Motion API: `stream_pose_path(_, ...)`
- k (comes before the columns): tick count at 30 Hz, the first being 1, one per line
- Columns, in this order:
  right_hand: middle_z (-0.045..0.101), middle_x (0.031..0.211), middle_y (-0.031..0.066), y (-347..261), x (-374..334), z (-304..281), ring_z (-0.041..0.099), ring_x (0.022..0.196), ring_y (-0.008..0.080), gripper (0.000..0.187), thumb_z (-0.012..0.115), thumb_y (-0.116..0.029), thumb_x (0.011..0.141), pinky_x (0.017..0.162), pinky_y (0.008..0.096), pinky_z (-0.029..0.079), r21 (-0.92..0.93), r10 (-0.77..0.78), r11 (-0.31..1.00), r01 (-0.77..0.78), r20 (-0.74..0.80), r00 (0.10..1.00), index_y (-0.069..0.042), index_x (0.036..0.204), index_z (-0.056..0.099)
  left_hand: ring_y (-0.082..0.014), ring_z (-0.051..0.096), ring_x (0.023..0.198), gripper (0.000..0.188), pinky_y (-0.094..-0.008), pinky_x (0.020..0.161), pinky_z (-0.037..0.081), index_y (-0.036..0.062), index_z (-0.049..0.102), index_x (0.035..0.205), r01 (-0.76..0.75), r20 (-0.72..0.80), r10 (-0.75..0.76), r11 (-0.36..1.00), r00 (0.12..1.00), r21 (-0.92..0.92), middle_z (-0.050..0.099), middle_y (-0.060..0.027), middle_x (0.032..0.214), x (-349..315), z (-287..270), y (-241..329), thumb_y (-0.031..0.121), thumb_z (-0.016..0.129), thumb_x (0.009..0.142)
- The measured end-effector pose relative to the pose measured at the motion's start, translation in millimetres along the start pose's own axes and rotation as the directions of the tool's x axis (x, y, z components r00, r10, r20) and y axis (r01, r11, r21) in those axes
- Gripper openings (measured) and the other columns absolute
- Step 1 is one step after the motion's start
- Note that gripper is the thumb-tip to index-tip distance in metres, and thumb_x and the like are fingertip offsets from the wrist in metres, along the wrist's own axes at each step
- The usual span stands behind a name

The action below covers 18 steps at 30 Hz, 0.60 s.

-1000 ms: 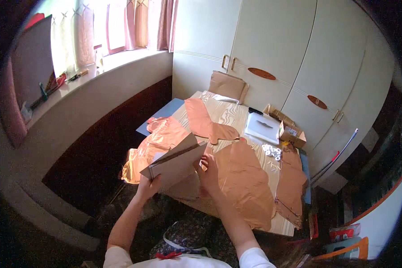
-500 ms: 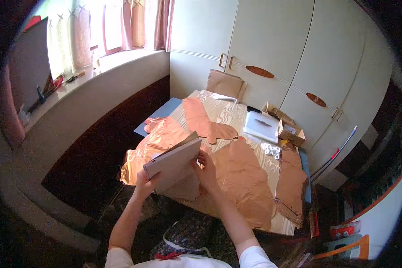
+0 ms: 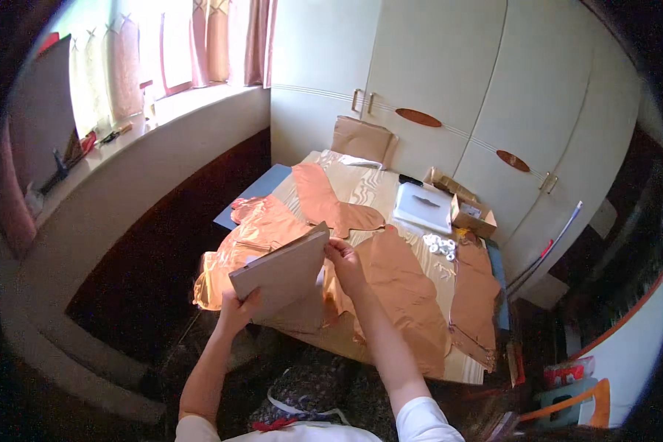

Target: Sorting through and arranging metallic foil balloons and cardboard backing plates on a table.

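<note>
"What's changed?"
"The gap along the top of the flat pale box (image 3: 281, 283) looks narrower than a second ago, so I judge it nearer closed."
"Where is it?"
"Centre of the frame, above the near edge of the table (image 3: 466, 368)."
"Hands?"
"The left hand (image 3: 237, 311) grips its lower-left corner. The right hand (image 3: 344, 261) has fingertips at its upper-right edge; whether they pinch it, I can't tell."
</note>
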State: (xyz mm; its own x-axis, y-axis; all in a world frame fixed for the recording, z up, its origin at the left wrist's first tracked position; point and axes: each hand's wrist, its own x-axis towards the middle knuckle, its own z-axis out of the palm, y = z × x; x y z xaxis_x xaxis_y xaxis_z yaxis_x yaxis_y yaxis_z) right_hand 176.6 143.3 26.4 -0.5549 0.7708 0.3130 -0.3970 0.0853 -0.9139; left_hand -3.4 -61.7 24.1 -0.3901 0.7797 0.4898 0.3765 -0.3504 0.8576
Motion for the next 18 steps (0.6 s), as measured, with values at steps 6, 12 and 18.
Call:
stream_pose_path(6,0.058,0.085,-0.0013,-37.0,13.2,-36.7,0.054,0.081,0.0089,0.017,0.054,-0.010,0.088,0.069,0.0228,0.045,0.124,-0.039,0.988,0.087,-0.348,0.937,-0.009,0.105,0.056,-0.0064,0.047,0.066,0.010,-0.0244,0.056,0.040,-0.0022,0.059,0.087,0.072,-0.080,-0.076,0.996,0.994,-0.061,0.053,0.0036,0.070,-12.4,-10.7,-19.9,0.007,0.056,0.086)
stream_pose_path(12,0.054,0.100,0.0042,-124.0,-47.0,-118.0,0.053,0.090,0.0141,0.029,0.051,-0.007,0.087,0.075,0.0271,0.045,-0.014,-0.273,0.943,0.334,-0.607,0.746,-0.012,0.115,0.046,-0.0142,0.057,0.081,0.029,-0.0295,0.070,0.047,-0.0022,0.059,0.098,0.015,-0.040,-0.009,0.988,0.999,0.153,0.062,-0.0056,0.084,1.9,9.3,7.5,0.014,0.069,0.076)
stream_pose_path(18,0.051,0.108,0.0075,-207.2,-199.5,-181.3,0.047,0.102,0.0172,0.042,0.050,-0.005,0.086,0.090,0.0331,0.038,-0.298,-0.418,0.905,0.303,-0.753,0.509,-0.013,0.125,0.037,-0.0263,0.048,0.106,0.053,-0.0365,0.091,0.040,-0.0047,0.045,0.120,0.085,0.109,-0.129,0.937,0.986,0.340,0.050,-0.0152,0.117,-15.5,-10.1,-31.2,0.015,0.069,0.076)
